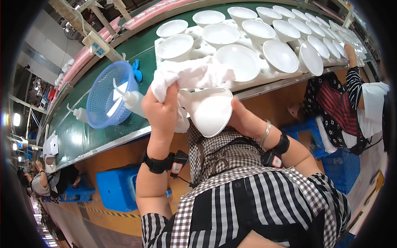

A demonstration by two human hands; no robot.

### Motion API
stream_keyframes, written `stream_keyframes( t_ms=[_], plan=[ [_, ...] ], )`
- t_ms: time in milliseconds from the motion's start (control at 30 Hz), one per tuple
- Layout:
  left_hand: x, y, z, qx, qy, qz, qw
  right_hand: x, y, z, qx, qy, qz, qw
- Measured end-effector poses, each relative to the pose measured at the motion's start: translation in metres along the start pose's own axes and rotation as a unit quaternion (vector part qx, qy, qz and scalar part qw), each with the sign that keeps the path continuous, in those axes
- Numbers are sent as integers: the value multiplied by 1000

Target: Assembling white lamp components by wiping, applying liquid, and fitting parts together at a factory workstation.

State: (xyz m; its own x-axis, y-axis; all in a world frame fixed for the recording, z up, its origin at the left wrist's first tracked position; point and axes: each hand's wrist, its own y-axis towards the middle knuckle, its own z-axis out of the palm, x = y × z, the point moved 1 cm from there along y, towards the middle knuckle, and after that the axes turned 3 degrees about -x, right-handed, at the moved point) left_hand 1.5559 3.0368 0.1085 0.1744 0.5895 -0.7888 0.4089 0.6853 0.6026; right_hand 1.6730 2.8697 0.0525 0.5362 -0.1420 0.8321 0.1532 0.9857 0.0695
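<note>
In front of the green desk (82,137), you hold a white bowl and a white cloth

In the head view, your left grip (160,110) is closed on the white cloth (192,75). The cloth spreads over the back of the white bowl (211,110) and hangs down beside it. You cannot tell if your left fingers touch the bowl too. Your right grip (247,119) is curled at the bowl's right side, with the thumb at the rim. Its other fingers are hard to see. The bowl is tipped, between your two grips and close to your checked apron (225,151).

Past it, many more white bowls (237,63) sit in rows on a white tray (198,44) with holes. To your left is a blue basket (94,101) with white things inside. One white bottle (134,101) is just beside it, and another white bottle (80,115) is on its other side. Far to your right, another person's hand (350,54) is near the rows.
</note>
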Motion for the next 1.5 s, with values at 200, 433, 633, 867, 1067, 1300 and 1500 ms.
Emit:
stream_keyframes(
  t_ms=[200,433,633,867,1067,1300,1500],
  plan=[
    [4,-4,11,10,-25,-42,999,-8,-3,-7,-117,-261,-174,942],
    [18,-2,6,-7,-169,-147,975,2,-4,5,-11,230,84,970],
    [-16,-15,-8,-35,-91,-39,994,0,-2,1,-1,301,105,948],
    [-45,-46,30,283,218,290,888,-19,-3,-22,-105,177,33,978],
    [-16,-2,20,135,273,308,901,-12,-8,-4,17,351,136,926],
    [13,-8,11,90,83,-51,991,-6,-8,5,-33,273,208,939],
    [54,-18,-7,44,-262,-310,913,10,-16,14,31,161,202,966]
  ],
)
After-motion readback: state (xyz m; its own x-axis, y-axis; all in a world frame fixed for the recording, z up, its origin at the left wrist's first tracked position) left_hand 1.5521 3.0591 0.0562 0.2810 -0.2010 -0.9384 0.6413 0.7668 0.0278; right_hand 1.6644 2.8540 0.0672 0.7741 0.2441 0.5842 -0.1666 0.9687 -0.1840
